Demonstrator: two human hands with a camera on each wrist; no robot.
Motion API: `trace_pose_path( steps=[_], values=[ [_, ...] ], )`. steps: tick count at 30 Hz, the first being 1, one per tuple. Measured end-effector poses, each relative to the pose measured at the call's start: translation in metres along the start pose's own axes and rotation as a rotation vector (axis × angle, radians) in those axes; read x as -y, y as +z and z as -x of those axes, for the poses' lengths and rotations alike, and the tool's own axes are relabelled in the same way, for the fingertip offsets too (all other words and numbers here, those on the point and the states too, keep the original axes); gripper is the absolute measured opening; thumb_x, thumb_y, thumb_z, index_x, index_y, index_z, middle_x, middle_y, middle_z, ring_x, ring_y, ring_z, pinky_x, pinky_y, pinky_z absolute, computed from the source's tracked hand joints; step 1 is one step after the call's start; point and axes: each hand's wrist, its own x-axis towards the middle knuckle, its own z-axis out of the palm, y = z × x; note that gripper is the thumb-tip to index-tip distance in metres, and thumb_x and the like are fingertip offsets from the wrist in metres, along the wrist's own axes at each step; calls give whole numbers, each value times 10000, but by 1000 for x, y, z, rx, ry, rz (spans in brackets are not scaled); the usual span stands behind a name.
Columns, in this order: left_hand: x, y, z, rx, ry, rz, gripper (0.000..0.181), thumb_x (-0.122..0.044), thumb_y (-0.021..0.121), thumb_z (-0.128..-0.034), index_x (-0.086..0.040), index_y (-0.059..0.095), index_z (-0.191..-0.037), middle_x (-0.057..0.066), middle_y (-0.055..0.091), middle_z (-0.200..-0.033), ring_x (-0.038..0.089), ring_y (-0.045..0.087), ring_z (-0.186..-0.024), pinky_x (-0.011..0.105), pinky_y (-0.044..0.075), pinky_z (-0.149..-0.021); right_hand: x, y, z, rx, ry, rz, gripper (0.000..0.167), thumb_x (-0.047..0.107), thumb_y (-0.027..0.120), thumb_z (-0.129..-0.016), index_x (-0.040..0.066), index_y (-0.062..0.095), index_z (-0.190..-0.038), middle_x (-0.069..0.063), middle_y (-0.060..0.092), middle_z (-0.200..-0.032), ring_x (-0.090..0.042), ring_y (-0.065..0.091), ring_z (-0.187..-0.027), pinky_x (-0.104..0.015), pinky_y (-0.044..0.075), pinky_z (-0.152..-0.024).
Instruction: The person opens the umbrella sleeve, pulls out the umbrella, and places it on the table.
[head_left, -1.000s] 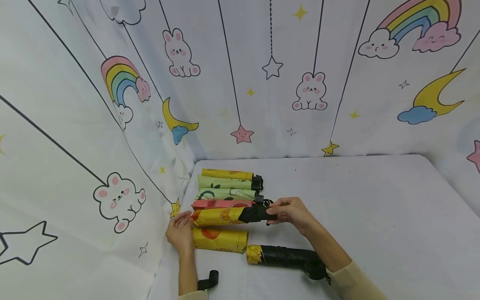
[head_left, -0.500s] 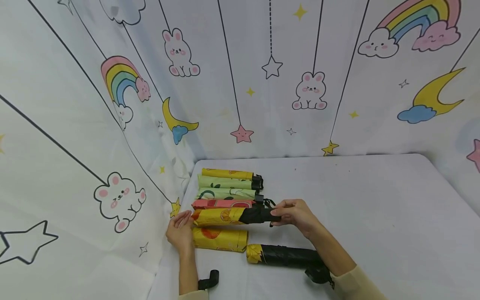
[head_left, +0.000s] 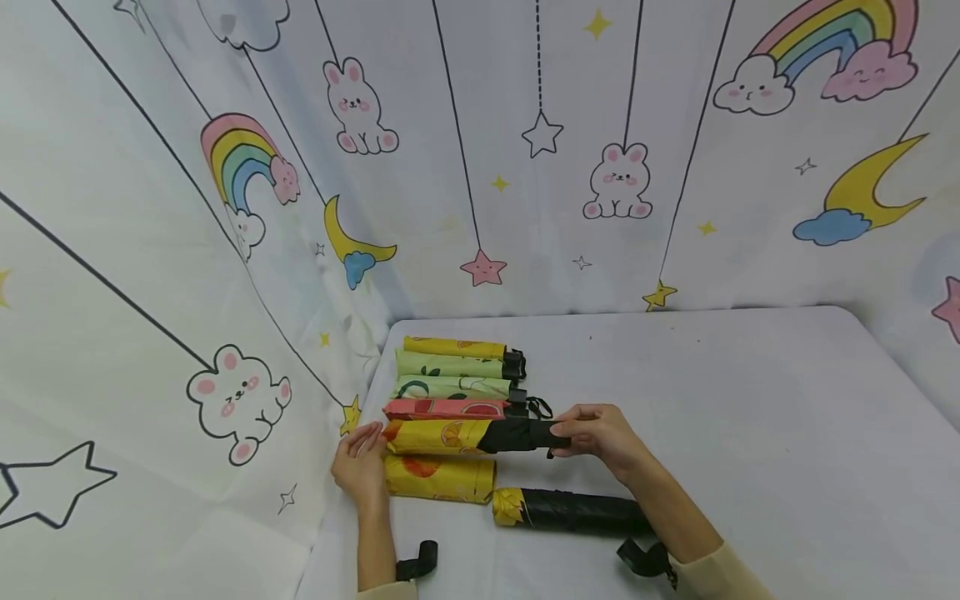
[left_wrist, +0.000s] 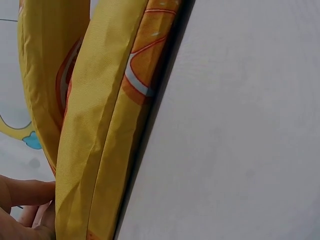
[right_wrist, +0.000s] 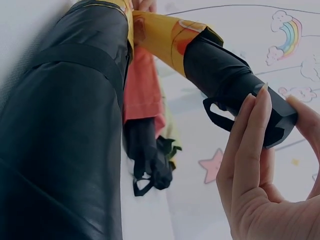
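Observation:
A folded umbrella, its black part showing, sticks out of a yellow sleeve printed with orange slices. My left hand pinches the sleeve's left end. On the other end, my right hand holds the umbrella's black handle between thumb and straight fingers; a black wrist loop hangs there. Just nearer lies another yellow sleeve, which fills much of the left wrist view and hides part of my left fingers. A bare black umbrella with a yellow end lies to its right.
Behind, a red umbrella, two green umbrellas and a yellow umbrella lie side by side, handles to the right. A printed white curtain hangs along the back and left of the white table.
My right hand has moved a little to the right with the handle, and more of the black umbrella shows outside the sleeve. My left hand has stayed at the sleeve's end.

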Motion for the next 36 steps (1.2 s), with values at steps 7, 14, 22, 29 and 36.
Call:
trace_pose_path(
  steps=[7,14,22,29,36],
  values=[
    [0,1,0,20,-1,24,303,150,744,-877,117,679,-1171,317,705,-1181,341,754,-1039,251,612,-815,2,-3,7,5,-39,-15,215,108,812,-886,-74,751,-984,-143,694,-1013,-313,745,-837,-470,643,-807],
    [2,1,0,15,2,31,313,146,750,-875,117,675,-1177,329,697,-1189,309,763,-1019,247,611,-811,1,-9,12,-2,-38,-15,160,109,805,-892,-33,755,-946,-141,674,-998,-311,733,-866,-483,641,-813],
    [3,-1,-1,2,15,47,316,171,747,-862,135,668,-1166,339,700,-1168,286,772,-989,262,613,-815,0,-13,19,-21,-55,-29,159,108,807,-892,-32,759,-950,-145,700,-966,-314,749,-831,-489,641,-810],
    [2,-3,-2,-11,13,78,310,185,732,-865,148,661,-1165,350,696,-1151,303,769,-991,291,617,-822,1,-17,25,-18,-71,-26,115,92,776,-917,-17,759,-949,-126,691,-947,-279,746,-802,-490,640,-815],
    [0,-5,0,-13,1,89,311,177,738,-865,150,661,-1165,354,692,-1161,292,773,-982,280,621,-811,-2,-26,30,-7,-78,-54,62,68,752,-936,9,770,-947,-103,694,-944,-238,728,-813,-488,639,-825]
  ],
)
